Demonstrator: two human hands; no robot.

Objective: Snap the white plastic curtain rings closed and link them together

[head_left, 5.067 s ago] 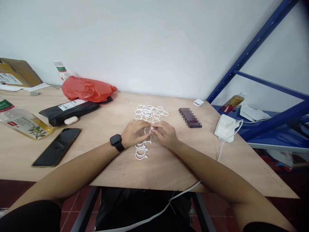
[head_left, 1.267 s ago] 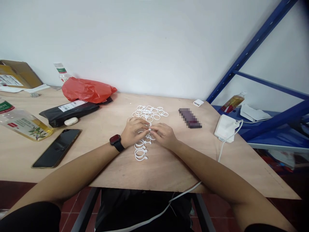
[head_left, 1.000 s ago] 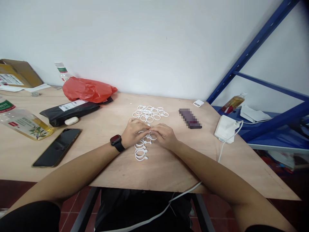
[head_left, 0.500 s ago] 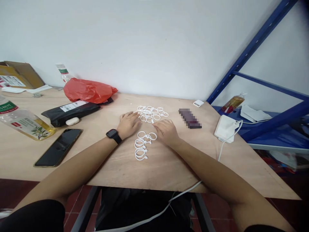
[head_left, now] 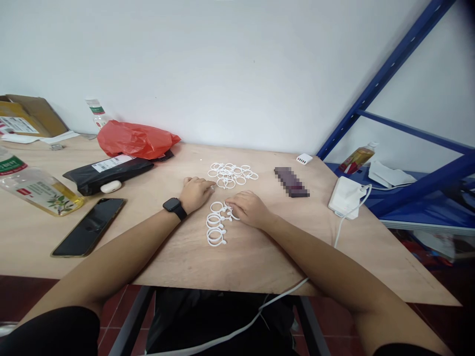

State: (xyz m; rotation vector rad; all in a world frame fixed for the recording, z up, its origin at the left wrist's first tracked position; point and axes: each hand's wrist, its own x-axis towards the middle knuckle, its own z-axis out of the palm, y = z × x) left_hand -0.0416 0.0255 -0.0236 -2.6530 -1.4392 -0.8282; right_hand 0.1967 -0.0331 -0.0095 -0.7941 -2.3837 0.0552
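Observation:
White curtain rings with small eyelets lie on the wooden table in two groups. The loose pile (head_left: 232,172) is farther off, and a nearer column of rings (head_left: 215,236) overlaps in a line toward me. My right hand (head_left: 250,208) is over the far end of this column, thumb and fingers pinched on a ring that they mostly cover. Left of the pile rests my left hand (head_left: 196,194), wearing a black watch (head_left: 172,204). Its fingers are curled together, with a tiny pale spot at the tips that I cannot identify.
On the left are a phone (head_left: 88,227), a drink bottle (head_left: 40,190), a black parcel (head_left: 107,174), a white earbud case (head_left: 111,186) and a red bag (head_left: 137,141). Rightward lie a blurred dark object (head_left: 291,182), a white charger (head_left: 344,197) with cable and a blue rack (head_left: 389,64).
My right hand has moved from the pile's near edge toward me, onto the nearer rings. My left hand has drawn back slightly from the pile, its outstretched fingers now curled.

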